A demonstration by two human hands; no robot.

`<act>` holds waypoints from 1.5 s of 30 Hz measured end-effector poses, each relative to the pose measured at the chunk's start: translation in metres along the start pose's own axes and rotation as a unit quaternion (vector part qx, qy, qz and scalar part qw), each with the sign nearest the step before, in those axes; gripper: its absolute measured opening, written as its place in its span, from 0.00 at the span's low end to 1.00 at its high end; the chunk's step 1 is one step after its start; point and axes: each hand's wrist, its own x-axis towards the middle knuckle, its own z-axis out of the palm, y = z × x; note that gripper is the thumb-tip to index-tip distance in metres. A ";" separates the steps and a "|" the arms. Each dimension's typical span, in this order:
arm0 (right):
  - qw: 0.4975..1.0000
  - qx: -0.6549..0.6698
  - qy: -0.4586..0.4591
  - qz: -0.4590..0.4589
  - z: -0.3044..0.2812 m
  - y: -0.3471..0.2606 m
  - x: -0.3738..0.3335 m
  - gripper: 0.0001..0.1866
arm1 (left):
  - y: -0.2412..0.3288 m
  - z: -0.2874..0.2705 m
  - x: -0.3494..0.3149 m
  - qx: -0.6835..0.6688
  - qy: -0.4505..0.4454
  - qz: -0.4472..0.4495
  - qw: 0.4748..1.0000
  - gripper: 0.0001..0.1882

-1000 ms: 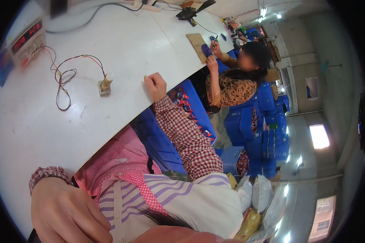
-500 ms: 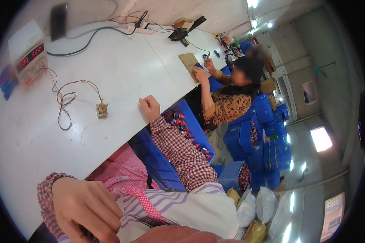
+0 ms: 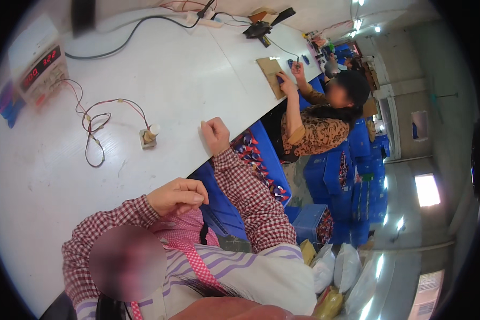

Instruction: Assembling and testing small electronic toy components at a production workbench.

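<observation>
At the near edge of the table (image 3: 160, 74), the left hand (image 3: 178, 196) curls loosely and the right hand (image 3: 215, 136) is clenched; if these 2 hold something, I cannot tell. A blue crate (image 3: 268, 148) stands below. Across the white top is 1 white-capped block (image 3: 149, 137), its wires (image 3: 121, 100) looping toward the power supply (image 3: 40, 68) at the left end.

On the table (image 3: 53, 176), the power supply (image 3: 40, 74) stands left of the wired fixture (image 3: 148, 140); the cardboard sheet (image 3: 266, 69) lies farther right, before the co-worker (image 3: 322, 130).
</observation>
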 end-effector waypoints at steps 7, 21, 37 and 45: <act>0.999 -0.033 0.023 -0.037 0.004 -0.010 -0.001 0.11 | -0.034 -0.022 0.002 -0.034 0.090 -0.020 0.995 0.14; 0.998 0.020 0.040 -0.040 0.004 0.002 0.001 0.10 | -0.033 -0.017 0.015 0.076 0.108 -0.037 0.991 0.13; 0.997 -0.012 0.049 -0.060 0.005 -0.002 0.002 0.11 | -0.031 -0.010 0.012 0.160 0.136 -0.064 0.976 0.14; 0.997 -0.015 0.059 -0.056 0.005 -0.006 0.000 0.11 | -0.037 -0.011 0.012 0.313 0.112 -0.097 0.938 0.16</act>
